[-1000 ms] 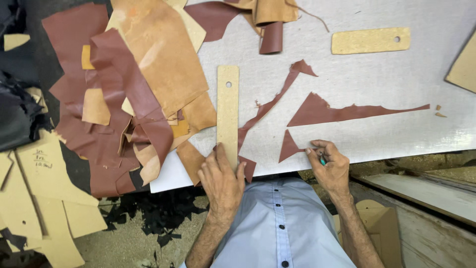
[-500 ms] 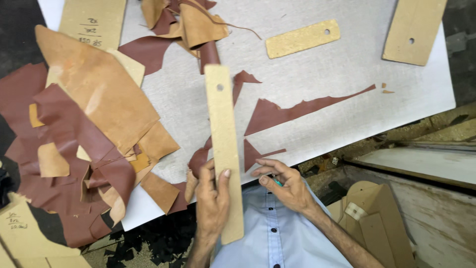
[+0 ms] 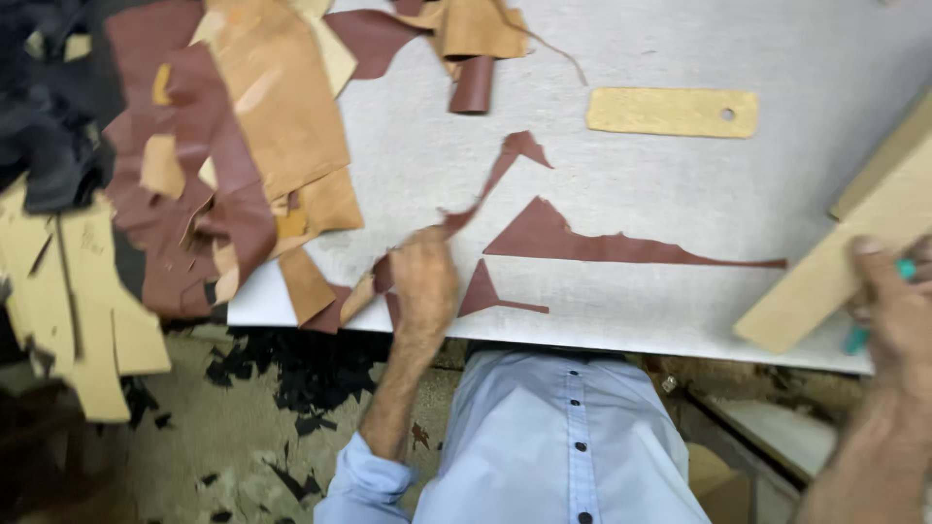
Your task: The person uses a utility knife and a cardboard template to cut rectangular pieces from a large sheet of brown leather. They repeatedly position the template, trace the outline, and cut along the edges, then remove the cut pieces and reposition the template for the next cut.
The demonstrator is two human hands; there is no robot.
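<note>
Both hands are at the near edge of our worktop (image 3: 680, 194). Our left hand (image 3: 423, 275) rests knuckles-up on the grey surface with its fingers curled down onto dark red leather scraps (image 3: 388, 291); the blur keeps us from telling whether it pinches them or only presses on them. Just right of that hand lies a small triangular red offcut (image 3: 490, 296), and beyond it, further right, a long jagged red sliver (image 3: 602, 243) stretches toward our other hand. Running away from the left hand's knuckles, a thin curved red strip (image 3: 500, 170) leads up the worktop.

Our right hand (image 3: 898, 311) is at the far right edge, closed around a teal-handled tool (image 3: 859, 335) and touching the long tan wooden strip (image 3: 835, 272), which lies tilted with its lower end pointing back toward the left hand. How firmly it holds the strip we cannot tell.

Ahead of the right hand, further up the worktop, lies a flat yellowish template with a hole (image 3: 672, 112). To the left of our left hand, a heap of tan and dark red leather pieces (image 3: 233, 165) spills over the worktop's corner, with pale card patterns (image 3: 68, 291) hanging past it.
</note>
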